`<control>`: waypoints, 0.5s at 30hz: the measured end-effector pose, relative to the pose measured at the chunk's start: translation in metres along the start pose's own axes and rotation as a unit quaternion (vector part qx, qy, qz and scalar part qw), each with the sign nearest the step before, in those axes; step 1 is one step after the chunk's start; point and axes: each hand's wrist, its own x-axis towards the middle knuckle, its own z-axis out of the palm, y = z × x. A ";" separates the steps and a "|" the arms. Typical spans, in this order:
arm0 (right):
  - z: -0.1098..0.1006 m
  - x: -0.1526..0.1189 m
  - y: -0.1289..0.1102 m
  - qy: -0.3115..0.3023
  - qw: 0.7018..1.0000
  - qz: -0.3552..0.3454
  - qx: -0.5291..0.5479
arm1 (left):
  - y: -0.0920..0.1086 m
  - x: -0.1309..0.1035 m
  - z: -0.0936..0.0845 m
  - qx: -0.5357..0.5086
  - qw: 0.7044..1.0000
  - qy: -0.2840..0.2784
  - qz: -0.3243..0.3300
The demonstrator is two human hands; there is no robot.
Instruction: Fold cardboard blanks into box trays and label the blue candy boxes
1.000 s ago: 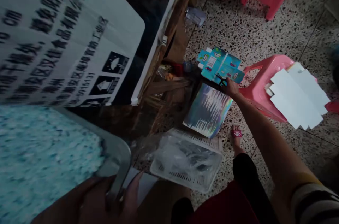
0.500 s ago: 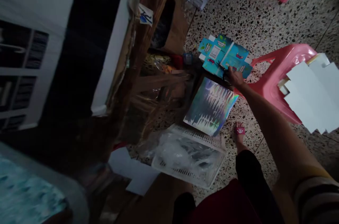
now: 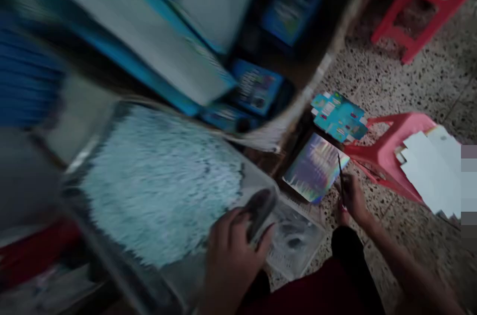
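At eight o'clock sits a grey, shallow tray with rounded corners, filled with pale blue, speckled flakes. At six o'clock, the bare left hand curls fingers and thumb around a dark rounded piece at the tray's corner; blur hides whether it belongs to the tray. Toward four o'clock, the right hand grasps slim, dark scissors, blades up, before a flat, iridescent silver panel. At three o'clock, a glossy pink plastic stool bears notched white card.
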 end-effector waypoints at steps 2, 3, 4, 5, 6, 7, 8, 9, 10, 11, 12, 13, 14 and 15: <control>-0.009 -0.055 -0.020 0.005 0.988 0.038 0.147 | 0.010 0.006 0.005 -0.014 0.998 0.029 0.049; -0.014 -0.076 -0.028 0.014 0.984 0.057 0.166 | 0.016 0.008 0.006 -0.036 0.997 0.041 0.062; -0.021 -0.092 -0.038 0.026 0.982 0.079 0.170 | 0.021 0.008 0.005 -0.062 0.994 0.053 0.072; -0.029 -0.106 -0.048 0.043 0.981 0.098 0.164 | 0.025 0.007 0.003 -0.093 0.990 0.058 0.084; -0.037 -0.117 -0.060 0.069 0.979 0.114 0.155 | 0.027 0.005 -0.002 -0.123 0.984 0.062 0.109; -0.046 -0.128 -0.075 0.099 0.977 0.125 0.144 | 0.026 0.005 -0.010 -0.149 0.976 0.062 0.144; -0.055 -0.139 -0.092 0.129 0.974 0.130 0.133 | 0.018 0.005 -0.021 -0.167 0.967 0.064 0.180; -0.062 -0.151 -0.113 0.157 0.971 0.129 0.123 | 0.003 0.008 -0.036 -0.175 0.959 0.074 0.211; -0.067 -0.163 -0.136 0.176 0.970 0.123 0.115 | -0.020 0.015 -0.053 -0.174 0.954 0.091 0.226; -0.070 -0.174 -0.162 0.184 0.970 0.115 0.113 | -0.052 0.027 -0.072 -0.167 0.955 0.112 0.218; -0.068 -0.183 -0.191 0.177 0.972 0.106 0.115 | -0.091 0.044 -0.091 -0.155 0.961 0.138 0.182; -0.064 -0.189 -0.221 0.157 0.976 0.094 0.121 | -0.137 0.066 -0.108 -0.141 0.969 0.153 0.132; -0.057 -0.191 -0.253 0.126 0.981 0.078 0.127 | -0.185 0.093 -0.123 -0.126 0.980 0.147 0.054; -0.048 -0.188 -0.285 0.084 0.986 0.054 0.130 | -0.233 0.122 -0.135 -0.112 0.982 0.147 -0.027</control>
